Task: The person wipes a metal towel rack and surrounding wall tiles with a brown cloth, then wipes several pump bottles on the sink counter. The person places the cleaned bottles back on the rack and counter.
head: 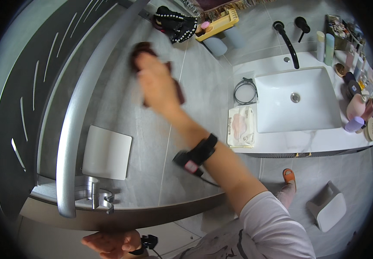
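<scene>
My right hand (155,82), blurred, presses a dark maroon cloth (177,90) to the grey tiled wall (147,142). Folds of the cloth show on both sides of the fingers. A black strap with a small device (194,153) circles that forearm. At the bottom, my left hand (112,242) is held palm up with nothing in it, just below a brown edge (125,218); its thumb stands apart from the fingers. Left of the cloth runs a curved brushed-metal rail (73,129). A white square plate (107,152) sits on the wall.
To the right is a white basin (298,106) with a black faucet (287,43). A wipes pack (241,127), a coiled cable (245,91) and several bottles (329,50) stand around it. A yellow rack (219,26) and black beaded item (175,24) hang above. A white stool (329,207) stands on the floor.
</scene>
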The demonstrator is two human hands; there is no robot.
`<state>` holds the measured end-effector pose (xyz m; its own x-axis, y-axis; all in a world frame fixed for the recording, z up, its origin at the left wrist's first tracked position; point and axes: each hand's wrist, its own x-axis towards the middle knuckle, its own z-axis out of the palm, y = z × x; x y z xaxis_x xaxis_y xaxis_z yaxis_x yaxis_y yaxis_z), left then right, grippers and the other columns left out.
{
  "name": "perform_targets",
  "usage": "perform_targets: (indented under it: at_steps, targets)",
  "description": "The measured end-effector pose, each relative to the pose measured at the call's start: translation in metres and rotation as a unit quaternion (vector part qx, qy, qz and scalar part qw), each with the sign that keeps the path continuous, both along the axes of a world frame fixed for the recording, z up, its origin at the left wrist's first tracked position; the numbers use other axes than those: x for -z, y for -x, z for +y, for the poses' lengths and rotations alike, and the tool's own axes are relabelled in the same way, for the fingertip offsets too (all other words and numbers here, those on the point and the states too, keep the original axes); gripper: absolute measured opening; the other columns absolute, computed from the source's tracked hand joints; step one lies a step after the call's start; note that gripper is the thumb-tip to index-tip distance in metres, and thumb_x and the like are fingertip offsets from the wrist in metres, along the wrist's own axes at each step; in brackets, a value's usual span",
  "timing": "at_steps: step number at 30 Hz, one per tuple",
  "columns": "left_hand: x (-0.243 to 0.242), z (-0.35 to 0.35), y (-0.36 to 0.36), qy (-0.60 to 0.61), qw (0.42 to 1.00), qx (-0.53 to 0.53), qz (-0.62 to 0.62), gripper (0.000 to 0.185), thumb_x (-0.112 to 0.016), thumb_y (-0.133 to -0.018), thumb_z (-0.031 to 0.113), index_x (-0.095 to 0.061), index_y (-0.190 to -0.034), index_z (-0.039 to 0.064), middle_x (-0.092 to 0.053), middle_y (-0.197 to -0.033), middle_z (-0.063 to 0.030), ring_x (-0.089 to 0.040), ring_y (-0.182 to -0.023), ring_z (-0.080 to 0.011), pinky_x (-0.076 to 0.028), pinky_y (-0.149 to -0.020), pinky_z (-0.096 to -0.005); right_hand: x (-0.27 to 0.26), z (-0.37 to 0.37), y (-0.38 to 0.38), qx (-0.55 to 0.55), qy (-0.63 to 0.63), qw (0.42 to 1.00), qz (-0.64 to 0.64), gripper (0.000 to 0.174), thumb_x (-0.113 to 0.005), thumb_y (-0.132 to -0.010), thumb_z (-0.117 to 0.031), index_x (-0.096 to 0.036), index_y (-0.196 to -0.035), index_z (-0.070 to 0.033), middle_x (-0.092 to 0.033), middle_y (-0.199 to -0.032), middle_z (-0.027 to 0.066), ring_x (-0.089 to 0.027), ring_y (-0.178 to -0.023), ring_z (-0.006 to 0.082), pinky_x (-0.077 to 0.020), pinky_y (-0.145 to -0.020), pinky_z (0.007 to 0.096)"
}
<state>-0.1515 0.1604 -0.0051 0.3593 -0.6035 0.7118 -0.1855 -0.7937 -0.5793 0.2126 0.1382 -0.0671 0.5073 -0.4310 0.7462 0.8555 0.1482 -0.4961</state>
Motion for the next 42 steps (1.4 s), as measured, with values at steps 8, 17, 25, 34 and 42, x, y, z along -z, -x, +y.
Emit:
perform_targets:
  at_steps: [8,17,25,34,42]
  targets:
    - [0.034,-0.090,-0.070,0.115,0.966,-0.217,0.082,0.040,-0.050,-0.090,0.021,-0.052,-0.127,0.006,-0.022,-0.150,-0.0281,-0.021,-0.140,-0.0455,-0.020,-0.112,-0.0568,0.190,-0.029,0.013,-0.072,0.045,0.888,0.452,0.033,-0.044,-0.088,-0.004,-0.053,-0.117,0.009,-0.055,-0.122,0.0258,-0.051,-0.114,0.0406,-0.0380,-0.100,0.0437]
    - [0.031,-0.089,-0.144,0.114,0.946,-0.297,0.054,0.023,-0.053,-0.089,0.015,-0.065,-0.105,0.003,-0.041,-0.140,-0.0261,-0.034,-0.132,-0.0477,-0.030,-0.103,-0.0583,-0.037,-0.022,0.016,-0.117,0.028,0.989,-0.081,0.040,-0.057,-0.078,-0.006,-0.058,-0.118,0.000,-0.052,-0.130,0.0178,-0.047,-0.122,0.0371,-0.0377,-0.100,0.0457]
    - [0.039,-0.074,-0.167,0.142,0.922,-0.359,0.026,0.021,-0.051,-0.093,0.017,-0.065,-0.102,0.004,-0.042,-0.141,-0.0236,-0.031,-0.134,-0.0477,-0.026,-0.105,-0.0583,-0.071,-0.015,-0.098,-0.053,-0.070,0.994,0.062,0.037,-0.055,-0.081,-0.008,-0.056,-0.117,0.002,-0.053,-0.125,0.0177,-0.048,-0.117,0.0366,-0.0394,-0.099,0.0428]
    - [0.042,-0.066,-0.165,0.052,0.926,-0.375,0.015,0.022,-0.052,-0.091,0.013,-0.064,-0.104,0.000,-0.046,-0.138,-0.0249,-0.035,-0.132,-0.0461,-0.029,-0.105,-0.0556,0.113,-0.016,-0.049,-0.101,0.095,0.951,0.275,0.048,-0.052,-0.084,-0.005,-0.046,-0.132,0.000,-0.044,-0.140,0.0164,-0.041,-0.128,0.0348,-0.0301,-0.109,0.0411]
    - [0.066,-0.067,-0.165,0.085,0.940,-0.328,0.046,0.021,-0.051,-0.091,0.008,-0.064,-0.104,-0.003,-0.051,-0.134,-0.0235,-0.040,-0.130,-0.0444,-0.031,-0.105,-0.0543,0.180,-0.030,-0.068,-0.174,0.017,0.806,0.565,0.044,-0.045,-0.087,-0.009,-0.047,-0.128,0.008,-0.046,-0.135,0.0249,-0.042,-0.126,0.0394,-0.0294,-0.109,0.0429]
